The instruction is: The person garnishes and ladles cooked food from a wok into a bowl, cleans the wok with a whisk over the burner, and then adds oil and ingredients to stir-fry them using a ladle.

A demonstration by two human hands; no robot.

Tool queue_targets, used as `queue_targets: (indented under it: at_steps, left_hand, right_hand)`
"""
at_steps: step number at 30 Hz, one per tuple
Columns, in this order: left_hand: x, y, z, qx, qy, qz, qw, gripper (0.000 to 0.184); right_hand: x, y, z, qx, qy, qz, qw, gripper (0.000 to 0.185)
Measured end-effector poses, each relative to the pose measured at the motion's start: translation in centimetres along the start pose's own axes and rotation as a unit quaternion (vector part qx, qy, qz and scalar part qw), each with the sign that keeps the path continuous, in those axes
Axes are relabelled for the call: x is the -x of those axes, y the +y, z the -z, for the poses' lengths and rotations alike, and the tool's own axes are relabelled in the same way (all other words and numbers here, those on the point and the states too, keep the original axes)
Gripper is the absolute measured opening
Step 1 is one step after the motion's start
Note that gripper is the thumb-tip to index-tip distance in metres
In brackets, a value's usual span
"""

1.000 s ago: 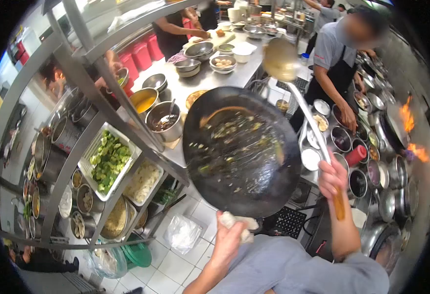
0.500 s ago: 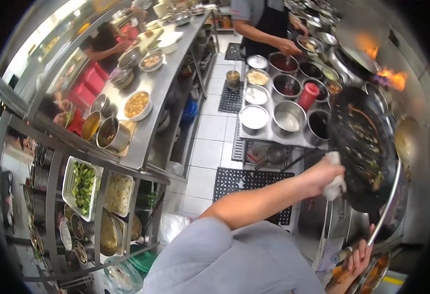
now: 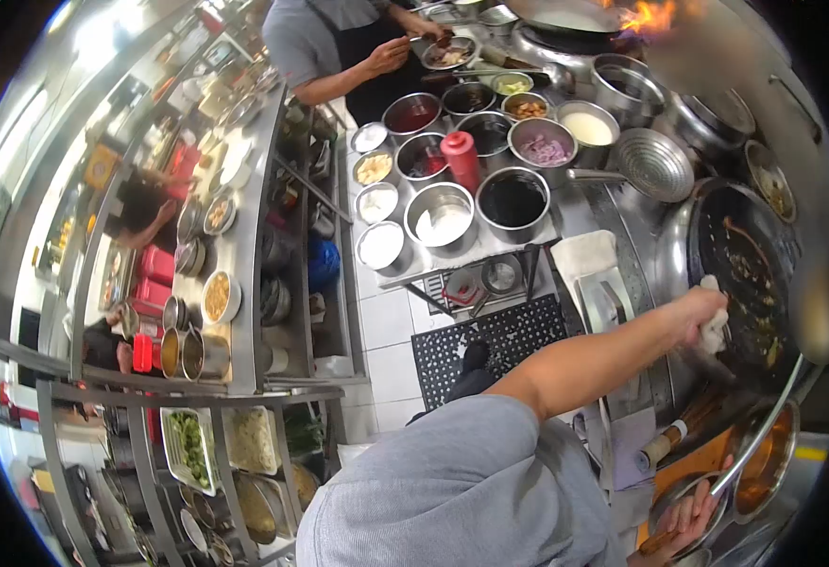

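My left hand point(image 3: 702, 314) grips a white cloth point(image 3: 714, 321) at the near rim of a black wok point(image 3: 740, 274). The wok sits tilted over the stove at the right, with oily food scraps inside. Lower right, my right hand point(image 3: 690, 524) is closed round the wooden handle of a long ladle point(image 3: 764, 430). The ladle's blurred bowl point(image 3: 819, 307) is beside the wok's right side. A perforated strainer point(image 3: 653, 165) lies just beyond the wok.
Sauce pots and a red bottle point(image 3: 461, 159) stand on a cart point(image 3: 528, 234). Beyond it a person point(image 3: 376, 61) handles a small bowl near a flame point(image 3: 649, 16). Metal pots point(image 3: 766, 463) sit lower right. A steel counter point(image 3: 256, 236) and shelves point(image 3: 140, 395) run along the left.
The view has swung right. The wok has moved from above the counter side to the stove, held by my left hand with the cloth. My right hand and ladle have moved to the lower right.
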State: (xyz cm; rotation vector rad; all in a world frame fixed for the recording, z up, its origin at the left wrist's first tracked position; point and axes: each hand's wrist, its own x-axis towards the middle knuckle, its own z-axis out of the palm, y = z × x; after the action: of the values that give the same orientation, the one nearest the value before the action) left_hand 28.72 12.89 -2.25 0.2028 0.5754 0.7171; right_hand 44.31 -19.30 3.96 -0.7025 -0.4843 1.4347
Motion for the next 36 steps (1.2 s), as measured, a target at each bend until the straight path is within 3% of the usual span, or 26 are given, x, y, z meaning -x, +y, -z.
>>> queue_targets:
  at_steps: [6,9,10,11,14,16,19,20,21,22,23,24,25,26,27,28,31,34,36]
  left_hand:
    - [-7.7,0.4,2.1,-0.010,-0.001,-0.017,1.000,0.012]
    - [-6.3,1.9,2.7,-0.085,0.024,-0.031,0.996,0.015]
    - [-5.0,2.6,2.7,-0.095,0.006,-0.029,0.995,0.035]
    - [-3.2,3.2,3.2,-0.163,0.053,-0.082,0.982,0.043]
    - [3.3,8.1,5.9,-0.357,0.128,-0.164,0.911,0.077]
    - [6.4,12.4,10.7,-0.501,0.134,-0.215,0.828,0.081]
    - [5.0,13.3,19.4,-0.586,0.213,-0.212,0.753,0.087]
    - [3.0,11.7,22.9,-0.661,0.282,-0.242,0.652,0.069]
    - [0.5,10.7,28.1,-0.713,0.232,-0.293,0.593,0.068]
    - [4.4,13.7,25.3,-0.716,0.193,-0.152,0.654,0.068]
    - [4.4,13.3,25.6,-0.715,0.230,-0.164,0.640,0.068]
    - [5.0,12.7,25.2,-0.697,0.267,-0.234,0.623,0.068]
    - [6.1,13.7,24.0,-0.695,0.265,-0.189,0.641,0.066]
    - [5.6,13.6,25.6,-0.688,0.211,-0.255,0.645,0.062]
    - [6.4,14.1,24.5,-0.666,0.165,-0.249,0.684,0.062]
    - [6.3,13.7,24.0,-0.702,0.177,-0.255,0.641,0.066]
    - [7.5,14.0,21.4,-0.664,0.184,-0.229,0.688,0.072]
    - [10.0,13.7,19.4,-0.729,0.210,-0.373,0.534,0.071]
    - [14.2,14.1,13.4,-0.608,-0.013,-0.411,0.680,0.061]
  right_hand:
    - [-1.9,1.7,0.2,-0.051,-0.045,0.008,0.998,0.056]
    - [-2.4,3.1,-1.4,-0.071,0.015,0.016,0.997,0.059]
    - [-2.7,3.5,-1.2,-0.080,0.027,0.010,0.996,0.059]
    - [-2.7,3.7,-0.1,-0.088,0.041,0.004,0.995,0.059]
    - [-3.0,5.2,-1.9,-0.081,0.042,0.015,0.996,0.058]
    - [-3.1,6.5,-3.6,-0.066,0.055,0.031,0.996,0.057]
    - [-4.5,8.8,-11.5,-0.051,0.079,0.039,0.995,0.054]
    - [-4.8,9.1,-11.7,-0.102,0.052,0.010,0.993,0.055]
    - [-4.8,9.3,-12.4,-0.111,0.058,0.002,0.992,0.056]
    - [-5.3,10.0,-14.0,-0.118,0.067,0.000,0.991,0.057]
    - [-5.5,10.6,-15.3,-0.123,0.078,0.001,0.989,0.059]
    - [-5.2,11.3,-16.4,-0.128,0.092,0.004,0.987,0.060]
    - [-5.0,11.8,-17.1,-0.128,0.104,0.013,0.986,0.062]
    - [-4.6,12.6,-17.3,-0.128,0.114,0.017,0.985,0.062]
    - [-4.7,12.9,-17.4,-0.126,0.111,0.015,0.986,0.062]
    - [-4.5,13.1,-17.7,-0.109,0.118,0.023,0.987,0.062]
    - [-4.4,13.2,-18.4,-0.079,0.131,0.022,0.988,0.063]
    - [-4.0,13.6,-18.7,-0.081,0.129,0.032,0.988,0.060]
    - [-3.5,13.3,-18.2,-0.059,0.172,0.052,0.982,0.060]
